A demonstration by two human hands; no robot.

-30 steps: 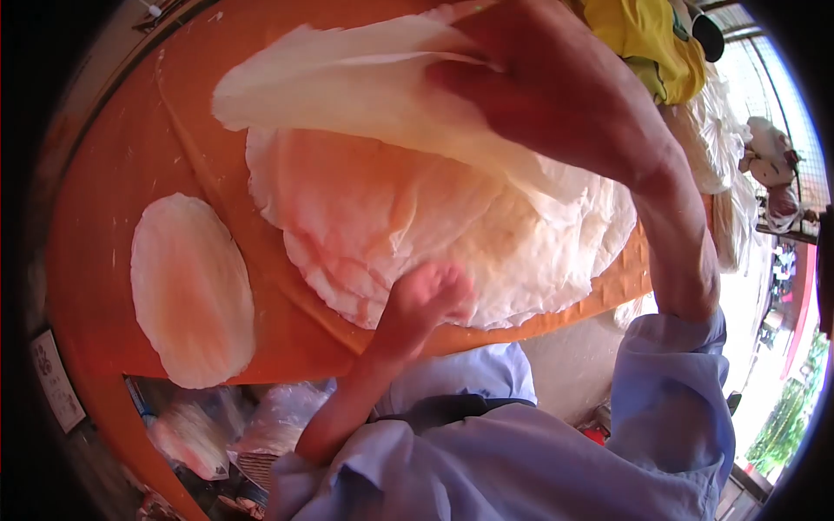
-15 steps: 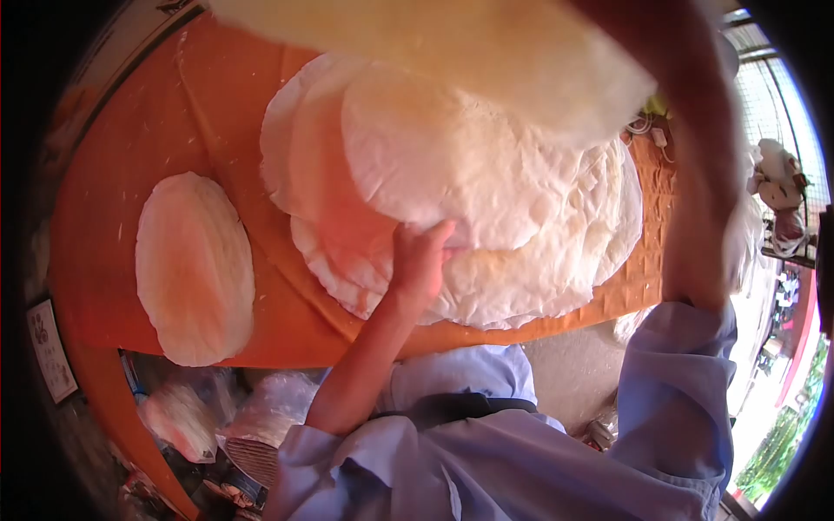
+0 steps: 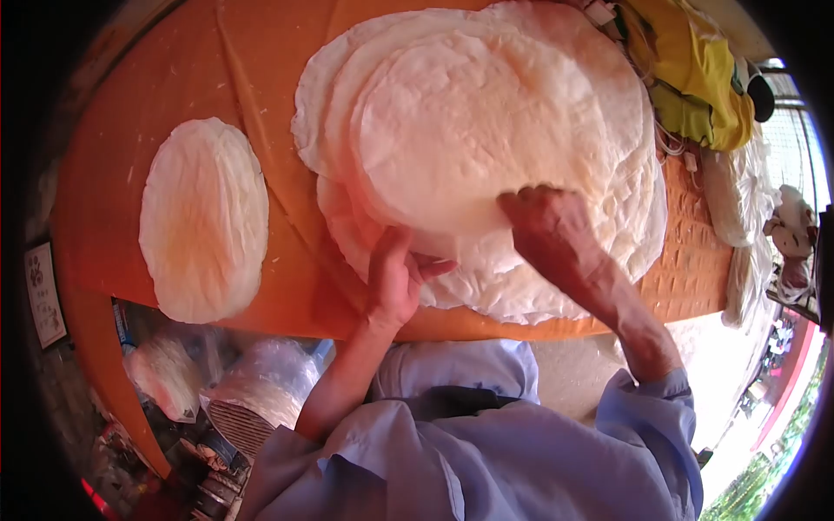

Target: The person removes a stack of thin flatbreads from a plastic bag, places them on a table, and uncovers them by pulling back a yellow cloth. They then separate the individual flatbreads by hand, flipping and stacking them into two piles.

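Observation:
A broad stack of thin, pale flatbreads (image 3: 608,156) lies on the orange-covered table in front of me. On top, a rounder flatbread (image 3: 460,130) is slightly blurred along its near edge. My right hand (image 3: 552,227) is closed at that near edge, knuckles up, with the bread pinched in its fingers. At the stack's near left edge is my left hand (image 3: 398,276), thumb and fingers apart, the thumb against the bread's rim. A single oval flatbread (image 3: 204,221) lies flat by itself on the left.
Yellow cloth (image 3: 695,69) and a white cable lie at the table's right end, with plastic bags (image 3: 734,195) beside them. Bagged goods (image 3: 165,378) and a ribbed container (image 3: 248,425) stand below the table's near left edge. The orange tablecloth (image 3: 287,295) has a raised fold.
My right arm has come down from high on the right, and the lifted flatbread now lies over the stack. My left hand has loosened from its pinch. The view has shifted.

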